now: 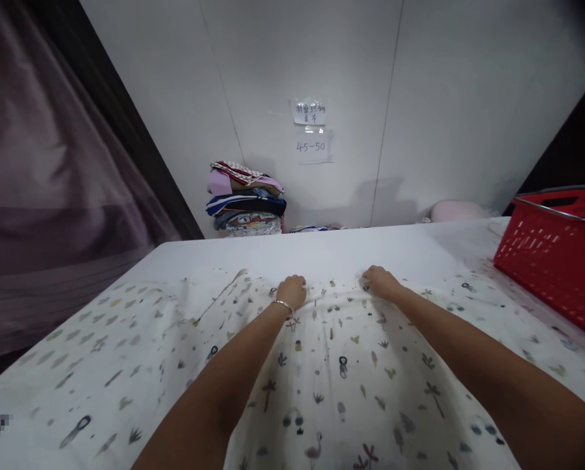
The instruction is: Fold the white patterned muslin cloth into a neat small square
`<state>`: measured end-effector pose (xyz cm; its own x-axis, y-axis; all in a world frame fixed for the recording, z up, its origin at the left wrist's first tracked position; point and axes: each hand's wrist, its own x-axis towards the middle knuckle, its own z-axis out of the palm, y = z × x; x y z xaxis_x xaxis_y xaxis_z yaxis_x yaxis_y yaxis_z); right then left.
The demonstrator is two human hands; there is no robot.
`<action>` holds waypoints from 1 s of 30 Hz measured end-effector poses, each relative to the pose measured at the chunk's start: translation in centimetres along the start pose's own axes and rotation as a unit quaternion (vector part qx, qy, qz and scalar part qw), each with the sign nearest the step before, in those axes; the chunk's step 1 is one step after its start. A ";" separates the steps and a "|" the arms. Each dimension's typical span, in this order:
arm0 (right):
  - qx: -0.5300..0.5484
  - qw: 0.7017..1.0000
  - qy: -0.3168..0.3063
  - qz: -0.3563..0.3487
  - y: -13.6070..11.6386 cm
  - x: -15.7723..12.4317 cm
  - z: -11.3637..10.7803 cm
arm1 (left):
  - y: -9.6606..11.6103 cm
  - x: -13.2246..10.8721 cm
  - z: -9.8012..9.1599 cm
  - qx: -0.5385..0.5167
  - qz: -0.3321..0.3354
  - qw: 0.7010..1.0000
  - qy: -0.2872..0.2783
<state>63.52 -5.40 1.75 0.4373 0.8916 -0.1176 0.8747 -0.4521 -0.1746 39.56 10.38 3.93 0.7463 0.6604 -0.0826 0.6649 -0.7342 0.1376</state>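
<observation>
A thin white cloth [341,352] printed with palm trees, flamingos and sunglasses lies spread over a white table [322,254], its near part rising toward me. My left hand [292,292], with a bracelet at the wrist, grips the cloth near its far edge, fingers curled. Further right, my right hand [379,282] is closed on the same far edge. Between the two hands the fabric is drawn into a shallow crosswise fold. Both arms reach forward over the cloth, and the fingertips are partly hidden.
A red plastic basket [557,261] with a metal handle stands on the table's right side. Behind the table is a stack of folded fabrics [246,199]. Paper notes [315,145] are taped to the wall. A purplish curtain [52,183] hangs at left.
</observation>
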 end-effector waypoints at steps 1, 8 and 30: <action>-0.002 1.000 -0.006 0.001 0.1 0.2 -0.1 | 0.0 0.2 -0.2 0.001 0.003 1.000 -0.012; -0.001 0.999 -0.041 0.018 -0.1 1.2 -1.3 | 0.0 1.6 -1.6 -0.007 0.005 0.995 -0.097; 0.047 0.998 0.001 -0.029 0.5 2.7 -0.8 | -1.7 3.9 -0.2 0.032 0.044 0.998 0.014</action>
<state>65.31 -3.22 2.18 0.3868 0.9165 -0.1022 0.8753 -0.3998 -0.2721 41.36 14.25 3.59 0.8009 0.5971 -0.0449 0.5987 -0.7970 0.0800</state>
